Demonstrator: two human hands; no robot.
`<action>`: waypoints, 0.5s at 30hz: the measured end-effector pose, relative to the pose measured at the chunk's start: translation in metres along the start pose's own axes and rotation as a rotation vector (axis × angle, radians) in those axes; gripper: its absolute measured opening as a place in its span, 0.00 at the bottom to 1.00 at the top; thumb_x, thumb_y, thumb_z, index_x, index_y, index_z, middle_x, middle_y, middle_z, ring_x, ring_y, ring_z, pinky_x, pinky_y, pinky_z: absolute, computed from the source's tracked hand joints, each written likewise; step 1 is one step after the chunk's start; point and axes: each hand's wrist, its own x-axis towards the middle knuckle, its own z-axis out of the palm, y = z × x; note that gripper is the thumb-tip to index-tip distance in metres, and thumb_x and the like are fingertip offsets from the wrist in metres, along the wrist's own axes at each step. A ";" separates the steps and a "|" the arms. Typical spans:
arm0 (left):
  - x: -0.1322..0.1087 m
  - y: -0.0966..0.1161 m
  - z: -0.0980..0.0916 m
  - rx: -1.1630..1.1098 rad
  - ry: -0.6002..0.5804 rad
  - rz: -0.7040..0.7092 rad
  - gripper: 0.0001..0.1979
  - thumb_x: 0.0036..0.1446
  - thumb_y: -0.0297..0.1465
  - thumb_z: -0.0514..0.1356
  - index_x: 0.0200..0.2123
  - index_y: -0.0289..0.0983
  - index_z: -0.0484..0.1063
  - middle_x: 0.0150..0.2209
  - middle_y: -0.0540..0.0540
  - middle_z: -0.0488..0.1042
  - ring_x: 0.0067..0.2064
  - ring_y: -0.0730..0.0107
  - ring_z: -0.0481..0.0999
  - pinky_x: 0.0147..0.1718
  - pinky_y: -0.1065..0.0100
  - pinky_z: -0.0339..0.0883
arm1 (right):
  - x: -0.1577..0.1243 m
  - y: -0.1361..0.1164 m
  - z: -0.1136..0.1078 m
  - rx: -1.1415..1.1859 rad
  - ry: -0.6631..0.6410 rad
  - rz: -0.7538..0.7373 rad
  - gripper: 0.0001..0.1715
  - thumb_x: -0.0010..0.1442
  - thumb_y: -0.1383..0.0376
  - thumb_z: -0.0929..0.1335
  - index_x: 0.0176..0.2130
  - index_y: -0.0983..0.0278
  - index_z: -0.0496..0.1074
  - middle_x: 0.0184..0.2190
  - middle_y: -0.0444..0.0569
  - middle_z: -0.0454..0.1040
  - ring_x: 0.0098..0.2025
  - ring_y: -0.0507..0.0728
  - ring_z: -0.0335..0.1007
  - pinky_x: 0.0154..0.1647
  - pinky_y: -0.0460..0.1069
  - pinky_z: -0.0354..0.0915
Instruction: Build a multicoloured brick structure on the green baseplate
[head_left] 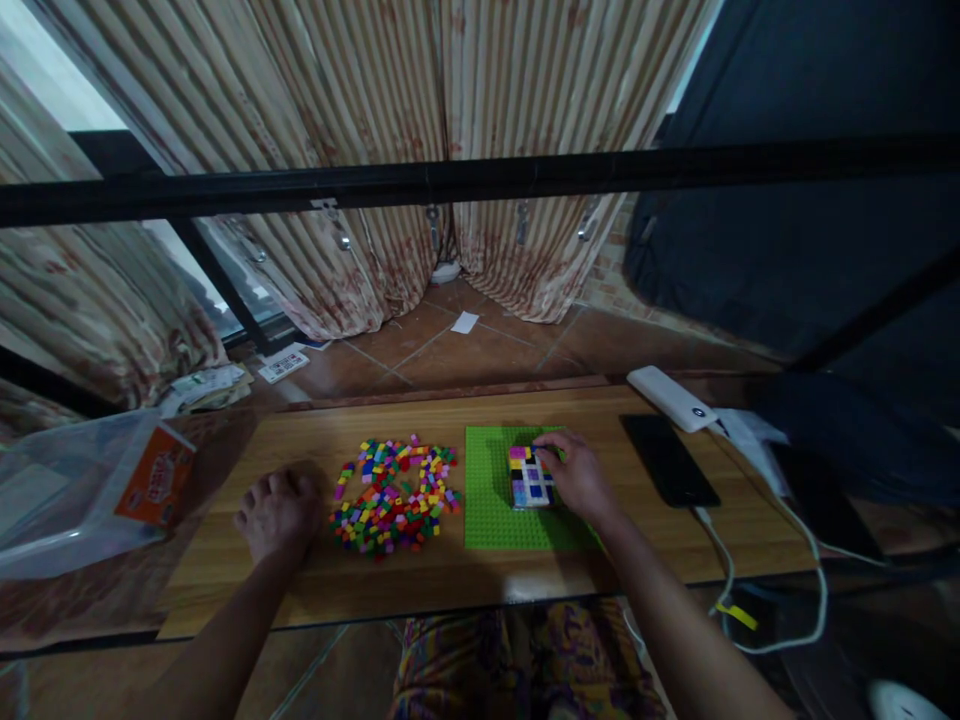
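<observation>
My right hand (579, 476) reaches in from the right with thumb and fingers pinched at the far right corner of a small block build (531, 478). A tiny dark blue brick (535, 450) shows at its fingertips; whether it is loose or fixed to the build I cannot tell. The build has white, blue, black, yellow and pink squares on top and stands on a green studded baseplate (487, 520). Resting on the tabletop, my left hand (277, 515) is loosely curled, with its fingertips hidden. Beside it lies a spread pile of small coloured bricks (397, 498).
The wooden table (360, 590) also carries a black phone (667, 460) and a white power bank (671, 398) with a white cable (817, 570). A clear plastic bin (67, 490) stands at the left. A black rail (450, 182) runs across beyond the table, before striped curtains (360, 90).
</observation>
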 end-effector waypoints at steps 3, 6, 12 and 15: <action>0.000 0.000 -0.001 0.011 0.003 0.010 0.26 0.61 0.41 0.43 0.53 0.32 0.67 0.55 0.29 0.67 0.57 0.42 0.64 0.52 0.48 0.59 | 0.001 0.002 0.001 0.052 -0.039 0.019 0.12 0.58 0.62 0.63 0.35 0.62 0.76 0.36 0.49 0.77 0.41 0.56 0.71 0.46 0.52 0.64; -0.001 0.002 -0.003 0.020 0.005 0.007 0.26 0.61 0.40 0.43 0.53 0.31 0.67 0.55 0.29 0.67 0.57 0.42 0.65 0.51 0.48 0.59 | 0.002 0.004 0.001 0.110 -0.067 0.060 0.12 0.57 0.62 0.64 0.35 0.62 0.76 0.35 0.48 0.77 0.39 0.56 0.71 0.44 0.52 0.65; -0.001 0.001 -0.001 0.020 0.014 0.010 0.25 0.62 0.40 0.44 0.53 0.32 0.67 0.55 0.30 0.67 0.57 0.43 0.65 0.51 0.48 0.60 | 0.002 0.007 0.003 0.284 -0.095 0.166 0.12 0.54 0.60 0.66 0.34 0.63 0.77 0.31 0.47 0.78 0.33 0.55 0.73 0.38 0.50 0.67; -0.001 0.001 -0.001 0.010 0.021 0.015 0.25 0.62 0.40 0.44 0.53 0.32 0.67 0.55 0.29 0.67 0.57 0.42 0.64 0.51 0.48 0.60 | 0.003 0.009 0.004 0.320 -0.101 0.199 0.12 0.52 0.59 0.67 0.33 0.63 0.77 0.30 0.47 0.79 0.32 0.55 0.73 0.36 0.50 0.67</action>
